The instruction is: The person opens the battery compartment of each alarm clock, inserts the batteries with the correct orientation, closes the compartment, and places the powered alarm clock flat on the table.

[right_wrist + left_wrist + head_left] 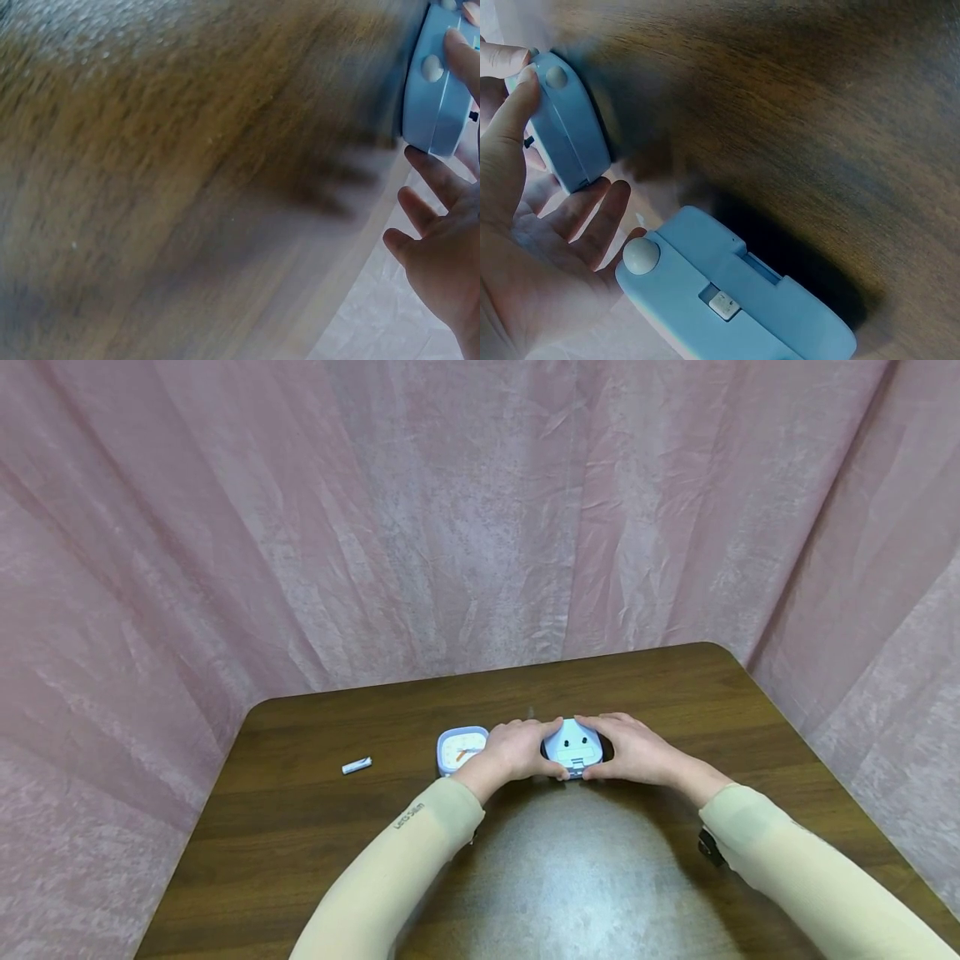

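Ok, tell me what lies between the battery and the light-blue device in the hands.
The head view shows bare table, then the face-up clock, then the left hand.

Smooth plastic case [574, 752], smooth plastic clock [454, 749], glossy wood-grain table [300, 860], velvety cloth curtain [465, 543]

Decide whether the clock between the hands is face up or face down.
Face down: in the head view, the clock shows its back, with two black knobs, upward.
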`<state>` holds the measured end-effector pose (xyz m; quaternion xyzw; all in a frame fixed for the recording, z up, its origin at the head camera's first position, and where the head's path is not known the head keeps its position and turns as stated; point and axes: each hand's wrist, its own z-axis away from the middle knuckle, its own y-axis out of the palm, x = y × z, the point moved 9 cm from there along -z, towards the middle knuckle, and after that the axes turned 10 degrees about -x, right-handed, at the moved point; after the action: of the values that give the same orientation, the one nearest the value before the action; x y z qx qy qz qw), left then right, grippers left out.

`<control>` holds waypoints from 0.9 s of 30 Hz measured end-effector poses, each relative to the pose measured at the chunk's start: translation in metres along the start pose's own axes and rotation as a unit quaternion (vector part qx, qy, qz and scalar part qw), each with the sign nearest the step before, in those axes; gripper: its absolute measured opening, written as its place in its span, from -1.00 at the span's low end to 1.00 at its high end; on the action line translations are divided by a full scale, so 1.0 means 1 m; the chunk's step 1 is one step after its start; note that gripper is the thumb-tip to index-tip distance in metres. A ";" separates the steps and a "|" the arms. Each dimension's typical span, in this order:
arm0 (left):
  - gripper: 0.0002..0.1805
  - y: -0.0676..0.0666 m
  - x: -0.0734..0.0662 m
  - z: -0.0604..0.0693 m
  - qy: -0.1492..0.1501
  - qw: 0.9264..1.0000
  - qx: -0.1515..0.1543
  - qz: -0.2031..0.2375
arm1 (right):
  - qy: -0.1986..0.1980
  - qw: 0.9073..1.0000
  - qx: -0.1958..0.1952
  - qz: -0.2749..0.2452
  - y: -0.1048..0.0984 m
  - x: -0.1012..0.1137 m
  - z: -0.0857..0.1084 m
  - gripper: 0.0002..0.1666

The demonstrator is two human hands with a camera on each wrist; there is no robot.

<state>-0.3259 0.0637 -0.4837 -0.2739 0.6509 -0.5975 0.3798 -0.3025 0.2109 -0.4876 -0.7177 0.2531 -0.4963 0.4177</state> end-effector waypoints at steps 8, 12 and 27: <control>0.06 -0.002 -0.001 0.001 -0.002 1.000 0.004 0.007 | 0.018 1.000 0.001 -0.017 0.002 -0.005 -0.001 0.12; 0.06 -0.003 -0.001 0.002 -0.002 1.000 0.002 0.015 | 0.027 0.999 0.000 -0.029 0.001 -0.004 0.000 0.12; 0.04 -0.019 -0.003 0.002 0.012 0.998 -0.038 0.050 | 0.039 0.998 -0.006 -0.048 -0.016 0.003 -0.001 0.14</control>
<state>-0.3243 0.0622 -0.4649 -0.2482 0.6901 -0.5561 0.3909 -0.3032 0.2161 -0.4723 -0.7116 0.2373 -0.5416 0.3795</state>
